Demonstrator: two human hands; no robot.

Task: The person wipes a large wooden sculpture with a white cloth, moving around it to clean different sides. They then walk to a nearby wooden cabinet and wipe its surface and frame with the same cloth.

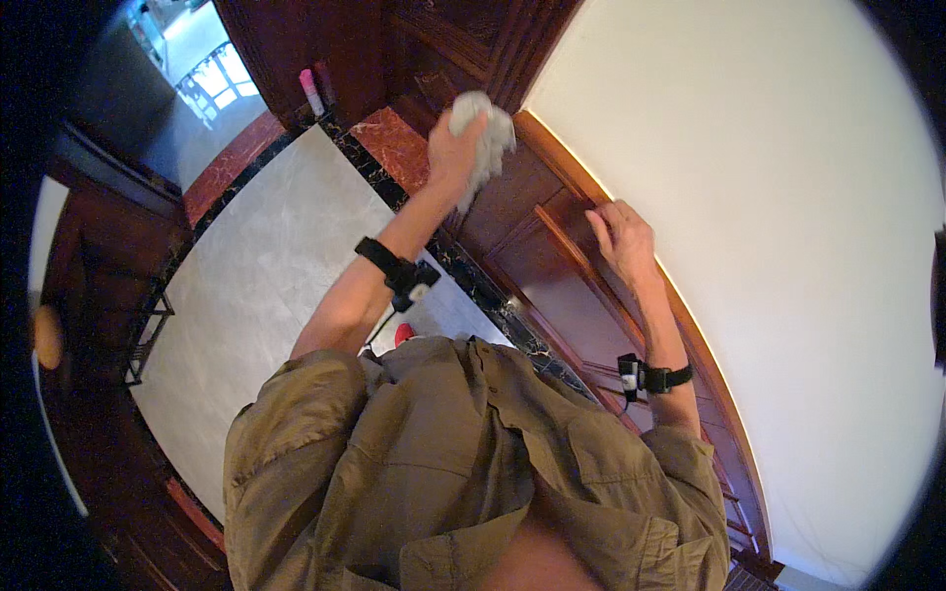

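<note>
A crumpled pale grey cloth (493, 138) is bunched in my left hand (455, 153). That hand reaches far forward, and the cloth is against or just in front of the dark wood at the end of the panelling; actual contact cannot be made out. My right hand (626, 239) is by the top rail of the brown wood wainscot (552, 281), below the white wall. Its thumb stands apart from its loosely bent fingers, and nothing shows in it. Each forearm wears a black strap with a small device.
Ahead is a dark carved wood door frame (443, 49). A pink-capped canister (311, 93) stands at its foot. The pale tiled floor (286, 227) has a black and red stone border. A small black metal rack (148, 340) is at the left, and the white wall (778, 217) rises at the right.
</note>
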